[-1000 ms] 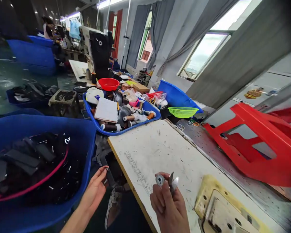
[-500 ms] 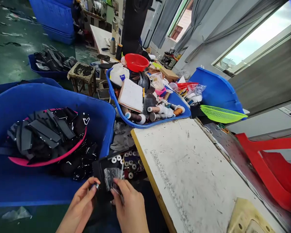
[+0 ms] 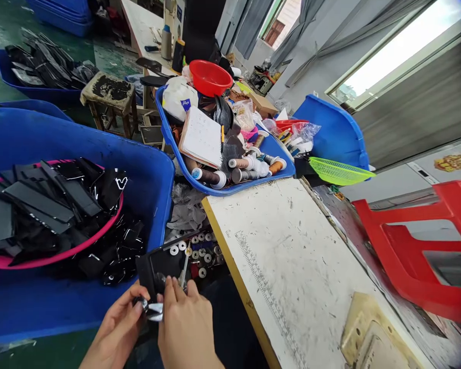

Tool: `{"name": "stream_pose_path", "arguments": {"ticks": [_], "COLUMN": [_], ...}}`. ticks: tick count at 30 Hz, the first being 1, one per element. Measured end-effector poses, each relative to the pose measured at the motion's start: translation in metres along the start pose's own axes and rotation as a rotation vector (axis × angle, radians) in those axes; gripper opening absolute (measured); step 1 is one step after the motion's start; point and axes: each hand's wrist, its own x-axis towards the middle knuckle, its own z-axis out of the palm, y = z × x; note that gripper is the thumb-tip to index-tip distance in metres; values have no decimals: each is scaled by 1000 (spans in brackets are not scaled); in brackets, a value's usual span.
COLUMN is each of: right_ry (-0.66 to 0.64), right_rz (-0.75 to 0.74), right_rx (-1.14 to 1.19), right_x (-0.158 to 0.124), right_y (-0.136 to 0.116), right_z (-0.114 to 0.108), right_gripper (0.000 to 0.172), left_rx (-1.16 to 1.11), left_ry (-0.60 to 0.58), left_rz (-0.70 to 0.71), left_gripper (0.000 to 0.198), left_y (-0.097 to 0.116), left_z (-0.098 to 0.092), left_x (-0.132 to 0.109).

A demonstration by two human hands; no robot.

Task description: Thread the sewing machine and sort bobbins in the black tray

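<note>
My left hand (image 3: 117, 323) is closed, thumb against fingers, on a small shiny metal piece (image 3: 141, 301) that looks like a bobbin case. Beside it my right hand (image 3: 186, 320) is closed too, back of the hand up. Two bright pointed blades (image 3: 154, 310) stick out from under its thumb side toward the metal piece; they look like thread snips, their handles hidden by the fingers. Below and beyond both hands is an open dark drawer (image 3: 148, 269) with several bobbins (image 3: 202, 272) and a thin pale stick (image 3: 185, 266).
To the left stands a big blue tub (image 3: 146, 164) holding a pink-rimmed basket (image 3: 96, 237) of black pieces. A white worktable (image 3: 276, 246) with a printed ruler extends on the right. Behind it lies a blue tray (image 3: 165, 120) of thread spools and a notebook; a red stool (image 3: 399, 256) is far right.
The view has shifted, with the scene sliding left and slightly up. My right hand has moved closer to my left and turned over, and the bright blades now show between them.
</note>
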Motion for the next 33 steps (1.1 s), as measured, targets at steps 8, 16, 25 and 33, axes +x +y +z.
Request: {"name": "stream_pose_path", "arguments": {"ticks": [8,16,25,33], "right_ry": [219,-98,-161,-25], "right_rz": [-25,416,416,453], "right_rx": [216,-108,-82,421], "right_x": [-36,14,27,4], "right_y": [19,54,53,62], "right_z": [6,-47,-45,-59], "right_gripper": [45,13,14,28], "left_rx": [-33,26,-16,52], "left_ry": [-6,-140,-81,-172], "left_rz": [17,8,33,10], "left_gripper": [34,26,28,23], "left_y": [0,6,8,1], "left_z": [7,9,20,-1], "left_x": [-2,-8,-11,-3]}}
